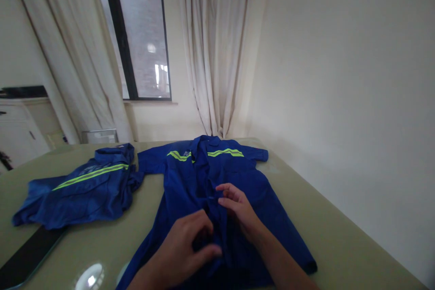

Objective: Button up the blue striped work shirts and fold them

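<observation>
A blue short-sleeved work garment (180, 186) with yellow-green striped bands across the chest lies spread on the table, collar at the far end, its front parted down the middle. Over its lower part is my left hand (188, 240), fingers curled and thumb apart, with nothing visible between them. My right hand (236, 204) is at the front opening near the middle of the garment, index finger and thumb apart, the other fingers bent. No cloth is visibly gripped by either hand.
A second blue garment (91, 190) with a striped band lies bunched on the left of the table (343, 235). Partly beneath it is a dark flat object (30, 253). Curtains (217, 45) and a window stand behind; a wall (356, 99) runs along the right.
</observation>
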Demonstrator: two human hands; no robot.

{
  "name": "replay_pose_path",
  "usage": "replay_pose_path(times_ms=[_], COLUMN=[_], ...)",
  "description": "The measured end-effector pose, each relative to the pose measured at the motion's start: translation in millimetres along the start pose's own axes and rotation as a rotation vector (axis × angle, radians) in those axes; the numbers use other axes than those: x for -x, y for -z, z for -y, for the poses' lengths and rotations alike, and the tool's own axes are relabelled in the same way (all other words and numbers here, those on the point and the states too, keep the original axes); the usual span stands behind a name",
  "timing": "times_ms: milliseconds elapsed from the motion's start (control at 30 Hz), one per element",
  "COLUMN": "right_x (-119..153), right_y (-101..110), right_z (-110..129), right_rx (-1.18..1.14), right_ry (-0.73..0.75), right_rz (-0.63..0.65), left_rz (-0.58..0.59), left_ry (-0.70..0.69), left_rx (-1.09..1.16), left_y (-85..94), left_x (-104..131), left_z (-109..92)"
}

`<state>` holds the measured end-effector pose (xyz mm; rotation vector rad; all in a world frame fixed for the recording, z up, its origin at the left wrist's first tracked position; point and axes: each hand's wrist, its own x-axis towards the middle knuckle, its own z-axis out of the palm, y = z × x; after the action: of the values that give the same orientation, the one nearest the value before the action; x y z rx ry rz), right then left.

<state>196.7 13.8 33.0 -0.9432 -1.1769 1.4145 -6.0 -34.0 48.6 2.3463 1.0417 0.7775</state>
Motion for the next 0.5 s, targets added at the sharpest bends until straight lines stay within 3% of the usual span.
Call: replay_pose_path(times_ms=[67, 200, 300, 400, 500], right_x=[0, 0, 1, 10, 41], right_y=[3, 9, 11, 14, 19], right_z=[4, 5, 10, 24, 36], right_rx=[-0.084, -0.031, 0.118, 0.221, 0.426], right_ry=[-0.049, -0.116, -0.1, -0.099, -0.025], right_rz=[0.03, 0.129, 0.223, 0.408, 0.462], left_rz=[0.156, 0.21, 0.197, 0.137, 0.095], left_ry=[-0.066, 0.023, 0.001, 0.0, 0.031], left_rx=[-0.091, -0.232, -0.069, 0.027, -0.161], left_y=[-8.2, -22.3, -9.4, 7.7, 8.9], left_x=[6, 8, 4, 10, 46], left_z=[-10, -16, -23, -26, 2])
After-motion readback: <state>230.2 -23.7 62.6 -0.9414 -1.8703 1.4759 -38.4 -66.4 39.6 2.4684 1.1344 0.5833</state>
